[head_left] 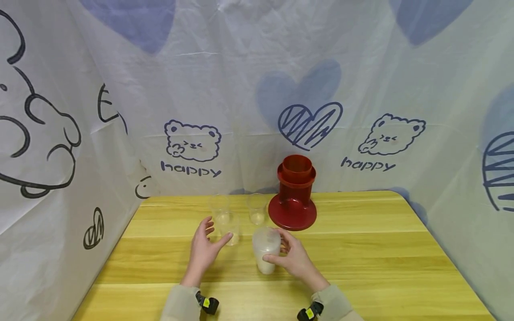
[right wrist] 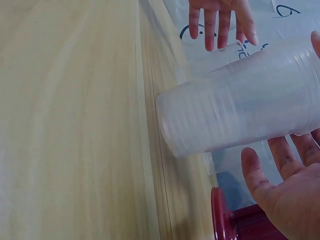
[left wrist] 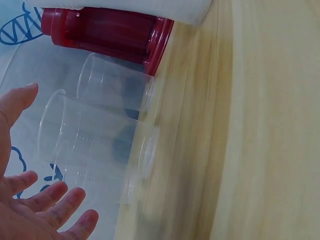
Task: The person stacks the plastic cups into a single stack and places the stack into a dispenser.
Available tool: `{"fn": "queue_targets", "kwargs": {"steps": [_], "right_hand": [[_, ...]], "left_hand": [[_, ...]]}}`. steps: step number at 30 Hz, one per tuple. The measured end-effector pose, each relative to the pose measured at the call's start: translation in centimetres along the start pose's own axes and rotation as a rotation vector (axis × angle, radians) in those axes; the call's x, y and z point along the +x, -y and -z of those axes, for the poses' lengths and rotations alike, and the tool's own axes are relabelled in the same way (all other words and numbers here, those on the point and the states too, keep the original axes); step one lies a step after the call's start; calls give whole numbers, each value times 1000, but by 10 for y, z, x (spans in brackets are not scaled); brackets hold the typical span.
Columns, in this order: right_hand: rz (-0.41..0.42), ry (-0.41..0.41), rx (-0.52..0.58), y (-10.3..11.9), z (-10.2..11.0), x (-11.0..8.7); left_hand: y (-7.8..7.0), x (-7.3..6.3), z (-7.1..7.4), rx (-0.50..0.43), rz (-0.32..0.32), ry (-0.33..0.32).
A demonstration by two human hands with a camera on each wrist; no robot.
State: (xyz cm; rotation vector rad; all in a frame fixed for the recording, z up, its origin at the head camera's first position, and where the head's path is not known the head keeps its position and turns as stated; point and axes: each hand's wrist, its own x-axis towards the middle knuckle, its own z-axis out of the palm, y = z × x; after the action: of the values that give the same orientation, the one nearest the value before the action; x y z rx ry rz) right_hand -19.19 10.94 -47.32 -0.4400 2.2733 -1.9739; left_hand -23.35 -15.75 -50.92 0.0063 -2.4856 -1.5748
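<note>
A stack of nested clear plastic cups (head_left: 266,247) stands near the middle of the table. My right hand (head_left: 295,258) holds the stack from the right, thumb across its front and fingers curving round the far side. In the right wrist view, the cup stack (right wrist: 235,100) lies between the thumb and the lower fingers. My left hand (head_left: 205,249) is open, fingers spread, beside a single clear cup (head_left: 230,232). Behind that stand another clear cup (head_left: 221,207) and, further right, a third cup (head_left: 257,209). The left palm is bare in the left wrist view (left wrist: 40,210).
A dark red plastic holder (head_left: 295,191) with a wide round base stands at the back of the wooden table (head_left: 381,249), behind the cup stack. White cloth (head_left: 241,89) with blue hearts and bear drawings hangs behind the table and along both sides.
</note>
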Motion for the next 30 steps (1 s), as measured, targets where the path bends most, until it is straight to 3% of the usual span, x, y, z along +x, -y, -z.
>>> {"fn": "queue_targets", "kwargs": {"steps": [10,30], "right_hand": [[-13,0,-11,-1,0,0],[-28,7,-23,1,0,0]], "left_hand": [[2,9,-3,23,23,21],[4,13,-11,38,38,40]]}}
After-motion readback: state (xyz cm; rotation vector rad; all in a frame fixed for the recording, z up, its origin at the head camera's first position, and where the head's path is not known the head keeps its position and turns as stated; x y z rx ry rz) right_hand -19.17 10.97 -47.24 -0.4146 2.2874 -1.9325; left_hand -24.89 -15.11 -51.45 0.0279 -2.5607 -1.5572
